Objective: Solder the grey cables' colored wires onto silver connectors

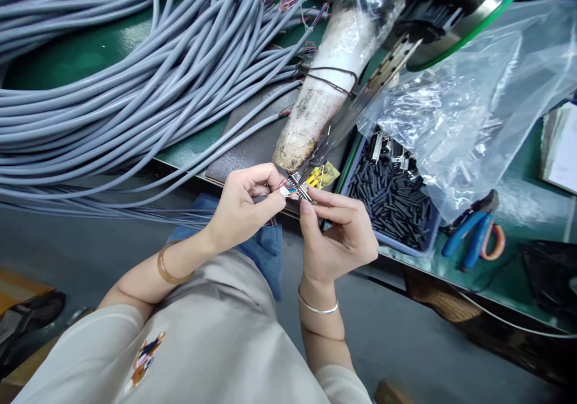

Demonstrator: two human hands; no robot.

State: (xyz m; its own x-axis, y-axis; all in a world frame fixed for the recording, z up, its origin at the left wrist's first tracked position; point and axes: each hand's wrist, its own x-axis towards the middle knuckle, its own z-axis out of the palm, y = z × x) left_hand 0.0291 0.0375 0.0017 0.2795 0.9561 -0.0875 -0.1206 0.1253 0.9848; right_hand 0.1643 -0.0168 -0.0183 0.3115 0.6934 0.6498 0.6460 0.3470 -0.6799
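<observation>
Near the bench's front edge, my left hand [247, 202] pinches thin coloured wires [291, 192] at the end of a cable. Facing it, my right hand [339, 229] has thumb and forefinger closed on a small metal connector [301, 187]. The wires meet the connector between my fingertips. Just above the connector is the lower end of a white wrapped tube [311, 112], with a slotted metal strip [383, 70] beside it. Yellow pieces [322, 175] lie behind my right fingertips.
Many grey cables [135, 103] cover the left of the green bench. A blue bin [406, 249] holds black sleeves and metal connectors. Clear plastic bags [464, 97], a reel with green rim [478, 31], blue-handled pliers [475, 235] and orange-handled scissors [496, 243] are at the right.
</observation>
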